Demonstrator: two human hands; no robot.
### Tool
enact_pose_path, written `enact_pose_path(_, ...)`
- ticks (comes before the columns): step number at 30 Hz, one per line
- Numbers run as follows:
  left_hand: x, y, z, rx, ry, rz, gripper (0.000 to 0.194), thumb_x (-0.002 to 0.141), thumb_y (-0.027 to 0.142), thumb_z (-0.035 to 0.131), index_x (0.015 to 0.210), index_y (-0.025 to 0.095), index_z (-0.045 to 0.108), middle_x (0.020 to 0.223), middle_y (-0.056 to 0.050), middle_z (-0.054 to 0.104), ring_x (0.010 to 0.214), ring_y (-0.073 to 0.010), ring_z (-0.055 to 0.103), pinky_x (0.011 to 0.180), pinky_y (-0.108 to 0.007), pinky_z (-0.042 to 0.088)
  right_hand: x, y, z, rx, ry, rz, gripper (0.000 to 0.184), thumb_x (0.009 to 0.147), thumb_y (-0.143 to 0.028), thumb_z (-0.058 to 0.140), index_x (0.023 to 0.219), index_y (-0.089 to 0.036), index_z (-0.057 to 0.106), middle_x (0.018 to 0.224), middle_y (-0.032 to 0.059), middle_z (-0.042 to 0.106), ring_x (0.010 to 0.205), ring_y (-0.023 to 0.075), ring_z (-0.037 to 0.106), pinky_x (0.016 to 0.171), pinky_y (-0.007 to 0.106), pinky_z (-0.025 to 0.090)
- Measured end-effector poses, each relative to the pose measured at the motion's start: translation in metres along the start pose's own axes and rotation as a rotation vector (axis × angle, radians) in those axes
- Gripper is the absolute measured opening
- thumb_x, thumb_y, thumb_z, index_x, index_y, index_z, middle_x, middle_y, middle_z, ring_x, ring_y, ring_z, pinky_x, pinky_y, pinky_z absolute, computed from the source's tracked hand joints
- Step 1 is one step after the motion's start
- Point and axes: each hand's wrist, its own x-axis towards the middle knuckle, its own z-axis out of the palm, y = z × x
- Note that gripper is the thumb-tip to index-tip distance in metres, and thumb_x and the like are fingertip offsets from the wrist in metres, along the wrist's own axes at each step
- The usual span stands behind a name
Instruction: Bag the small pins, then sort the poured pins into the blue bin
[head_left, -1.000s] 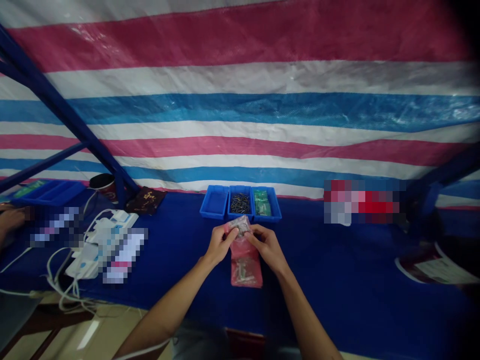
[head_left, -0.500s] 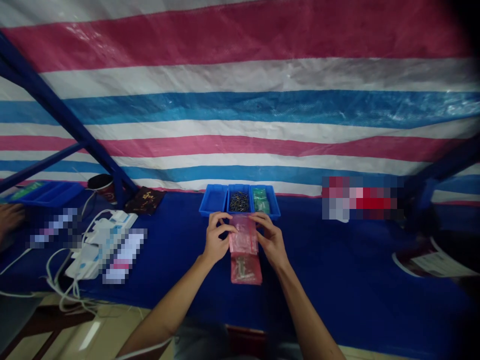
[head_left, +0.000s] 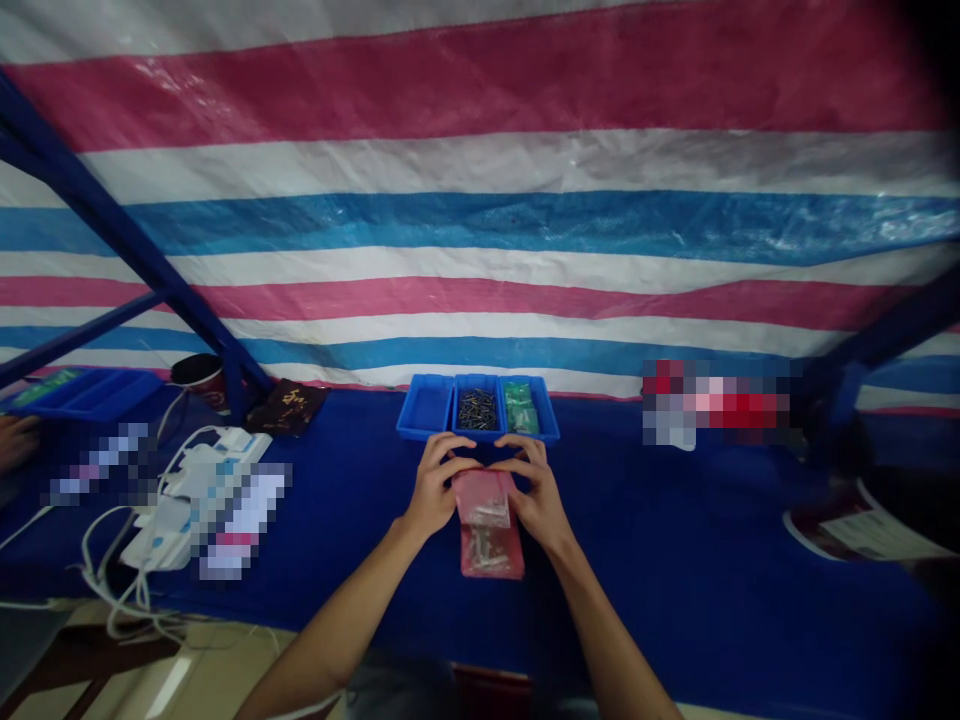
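Note:
Both my hands meet over a small pink plastic bag [head_left: 484,498] holding small metal parts. My left hand [head_left: 435,487] pinches the bag's top left edge and my right hand [head_left: 533,489] pinches its top right edge, fingertips almost touching. The bag rests on top of another pink bag [head_left: 492,550] of similar parts lying flat on the blue table cover [head_left: 652,560]. Just beyond my hands stands a row of three blue bins [head_left: 478,408]: the left looks empty, the middle holds dark screws [head_left: 478,408], the right holds green packets [head_left: 520,407].
At the left lie a white power strip with cables [head_left: 191,490], a dark pouch [head_left: 289,405], a cup [head_left: 199,375] and a blue tray [head_left: 86,392]. Another person's hand [head_left: 15,440] shows at the far left edge. A blue frame and a striped tarp stand behind.
The upper pink bag has come down from in front of the bins onto the lower bag. My hands followed it down and drew closer together over its top edge.

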Motion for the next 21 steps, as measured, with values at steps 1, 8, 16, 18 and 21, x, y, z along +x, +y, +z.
enact_pose_path(1, 0.000, 0.000, 0.000, -0.026, -0.017, -0.003, 0.015, 0.094, 0.027, 0.060, 0.099, 0.022, 0.073, 0.113, -0.011, 0.067, 0.113, -0.0269, 0.053, 0.093, -0.046, 0.046, 0.000, -0.002, 0.000, 0.022, -0.011, 0.011, 0.014, 0.087, -0.035, 0.067, 0.086, -0.028, 0.079, 0.113, 0.0062, 0.064, 0.111, 0.0290, 0.049, 0.094, 0.044, 0.040)
enact_pose_path(8, -0.001, 0.006, 0.002, -0.101, 0.035, -0.131, 0.020, 0.086, 0.034, 0.070, 0.091, 0.015, 0.067, 0.088, -0.008, 0.067, 0.083, -0.0213, 0.062, 0.077, -0.033, 0.049, 0.002, -0.010, -0.002, 0.110, -0.149, 0.099, 0.020, 0.091, -0.037, 0.063, 0.098, -0.027, 0.079, 0.107, 0.0057, 0.068, 0.108, 0.0278, 0.051, 0.099, 0.043, 0.038)
enact_pose_path(16, -0.001, 0.011, 0.002, -0.184, -0.050, -0.367, 0.031, 0.087, 0.040, 0.067, 0.097, 0.012, 0.073, 0.076, -0.003, 0.070, 0.066, -0.0169, 0.059, 0.065, -0.026, 0.045, 0.000, -0.004, 0.004, 0.186, -0.123, 0.179, 0.028, 0.094, -0.043, 0.060, 0.085, -0.020, 0.074, 0.085, 0.0037, 0.071, 0.079, 0.0227, 0.060, 0.080, 0.035, 0.045)
enact_pose_path(18, 0.000, 0.012, 0.003, -0.235, -0.087, -0.402, 0.032, 0.085, 0.041, 0.069, 0.095, 0.011, 0.074, 0.073, -0.003, 0.069, 0.064, -0.0161, 0.058, 0.063, -0.025, 0.044, 0.000, -0.002, 0.005, 0.165, -0.120, 0.162, 0.031, 0.094, -0.044, 0.060, 0.079, -0.020, 0.073, 0.080, 0.0030, 0.069, 0.076, 0.0219, 0.058, 0.078, 0.034, 0.043)
enact_pose_path(21, 0.001, 0.014, 0.003, -0.280, -0.118, -0.444, 0.031, 0.084, 0.040, 0.070, 0.088, 0.010, 0.074, 0.073, -0.003, 0.069, 0.064, -0.0158, 0.057, 0.063, -0.024, 0.043, -0.001, 0.000, 0.005, 0.118, -0.136, 0.143, 0.034, 0.094, -0.045, 0.059, 0.074, -0.020, 0.071, 0.072, 0.0019, 0.064, 0.076, 0.0219, 0.056, 0.079, 0.034, 0.042)
